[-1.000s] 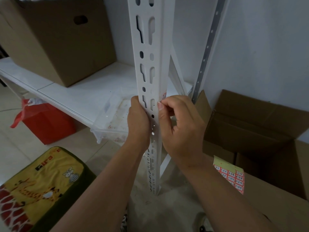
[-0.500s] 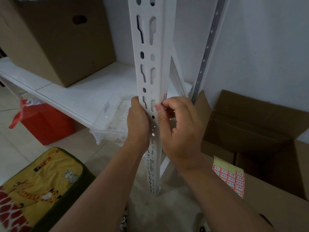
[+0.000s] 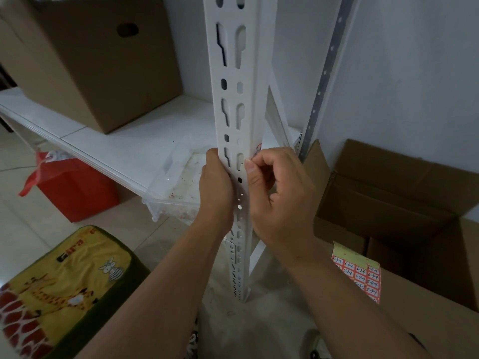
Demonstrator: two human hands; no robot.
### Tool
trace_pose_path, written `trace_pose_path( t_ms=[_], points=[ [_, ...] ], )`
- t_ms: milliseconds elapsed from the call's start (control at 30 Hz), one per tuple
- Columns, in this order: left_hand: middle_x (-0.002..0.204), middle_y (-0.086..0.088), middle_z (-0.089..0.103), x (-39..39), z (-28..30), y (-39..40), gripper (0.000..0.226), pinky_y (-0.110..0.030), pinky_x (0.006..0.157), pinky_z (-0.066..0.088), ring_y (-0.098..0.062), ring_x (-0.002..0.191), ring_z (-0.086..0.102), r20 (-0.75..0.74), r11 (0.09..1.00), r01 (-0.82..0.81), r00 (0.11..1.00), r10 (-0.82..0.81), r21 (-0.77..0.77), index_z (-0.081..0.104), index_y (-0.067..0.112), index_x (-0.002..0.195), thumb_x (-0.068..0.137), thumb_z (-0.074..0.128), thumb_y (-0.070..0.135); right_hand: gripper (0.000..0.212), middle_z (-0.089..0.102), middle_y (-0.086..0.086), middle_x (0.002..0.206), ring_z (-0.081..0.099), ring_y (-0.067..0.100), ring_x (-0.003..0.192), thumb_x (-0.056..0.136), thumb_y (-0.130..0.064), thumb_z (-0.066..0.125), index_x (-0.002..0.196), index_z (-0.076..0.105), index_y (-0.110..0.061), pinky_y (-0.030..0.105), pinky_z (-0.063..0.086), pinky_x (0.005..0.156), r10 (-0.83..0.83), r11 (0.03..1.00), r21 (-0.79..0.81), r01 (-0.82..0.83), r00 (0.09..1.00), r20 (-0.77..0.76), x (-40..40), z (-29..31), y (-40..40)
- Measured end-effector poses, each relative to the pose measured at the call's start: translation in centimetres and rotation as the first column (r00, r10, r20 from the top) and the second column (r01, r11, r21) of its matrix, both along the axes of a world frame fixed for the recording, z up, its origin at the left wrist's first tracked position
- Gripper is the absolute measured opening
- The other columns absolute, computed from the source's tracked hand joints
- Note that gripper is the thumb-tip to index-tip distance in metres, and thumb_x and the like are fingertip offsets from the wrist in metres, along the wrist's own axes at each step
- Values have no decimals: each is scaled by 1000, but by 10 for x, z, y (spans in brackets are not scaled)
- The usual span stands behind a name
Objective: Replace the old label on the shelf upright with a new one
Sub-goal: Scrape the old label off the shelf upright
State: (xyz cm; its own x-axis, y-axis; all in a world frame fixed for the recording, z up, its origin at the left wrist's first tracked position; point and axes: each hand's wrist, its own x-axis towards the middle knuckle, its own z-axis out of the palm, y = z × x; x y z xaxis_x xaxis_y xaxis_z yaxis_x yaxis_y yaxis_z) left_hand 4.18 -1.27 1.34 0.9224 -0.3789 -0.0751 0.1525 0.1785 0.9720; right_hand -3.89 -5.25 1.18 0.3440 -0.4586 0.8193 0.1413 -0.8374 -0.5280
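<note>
On the upright's [image 3: 234,120] right face, just above the shelf [image 3: 124,149], a red-printed label [image 3: 257,149] shows partly, its lower part hidden by the right hand [image 3: 278,195], whose curled fingers and thumb pinch at its edge. Left hand [image 3: 216,189] grips the upright's other side at the same height. A clear tray [image 3: 176,187] sits on the shelf beside them. Label sheet [image 3: 359,274] lies on a box [image 3: 420,330] at right.
</note>
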Motion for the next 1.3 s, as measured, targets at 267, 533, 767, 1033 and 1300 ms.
trace_pose_path(
  t_ms=[267, 533, 767, 1033, 1300],
  points=[
    [66, 0, 63, 0, 0, 1, 39, -45, 74, 53, -22, 71, 60, 13, 1000, 10, 1000, -11, 22, 60, 21, 70, 95, 33, 33, 13, 57, 1, 87, 54, 6, 77, 90, -15, 65, 93, 59, -4, 9, 46, 67, 56, 983, 175, -57, 998, 8, -2, 1, 2],
    [84, -14, 70, -2, 5, 1, 48, -55, 91, 53, -43, 93, 66, 4, 1000, 14, 1000, -14, 21, 65, 8, 90, 78, 35, 44, 5, 55, -2, 84, 52, 7, 76, 92, -7, 59, 90, 60, -2, 11, 45, 68, 35, 995, 94, -34, 999, -10, 2, 4, 3],
    [71, -5, 63, -2, 3, 1, 43, -49, 83, 54, -24, 74, 60, 11, 999, -6, 1000, 6, 48, 59, 20, 69, 97, 29, 35, 6, 54, -7, 78, 53, 7, 72, 96, -11, 53, 91, 56, -10, 14, 45, 64, 281, 918, 324, -229, 951, -125, -7, 12, -5],
    [63, -2, 56, -2, 4, 3, 45, -35, 68, 45, -20, 67, 53, 12, 997, -19, 1000, 18, 70, 50, 22, 60, 98, 29, 31, 11, 59, 14, 74, 57, 19, 69, 97, -6, 48, 92, 55, 1, 20, 50, 67, 462, 715, 601, -358, 886, -23, -18, 7, -3],
    [79, 2, 52, -11, 5, 4, 22, -20, 65, 42, -7, 69, 50, 136, 976, -203, 972, 191, 82, 47, 18, 86, 100, 31, 23, 13, 62, 6, 71, 60, 13, 68, 96, -6, 49, 90, 59, 0, 18, 50, 66, 484, 616, 683, -394, 872, 67, -24, 9, -6]
  ],
)
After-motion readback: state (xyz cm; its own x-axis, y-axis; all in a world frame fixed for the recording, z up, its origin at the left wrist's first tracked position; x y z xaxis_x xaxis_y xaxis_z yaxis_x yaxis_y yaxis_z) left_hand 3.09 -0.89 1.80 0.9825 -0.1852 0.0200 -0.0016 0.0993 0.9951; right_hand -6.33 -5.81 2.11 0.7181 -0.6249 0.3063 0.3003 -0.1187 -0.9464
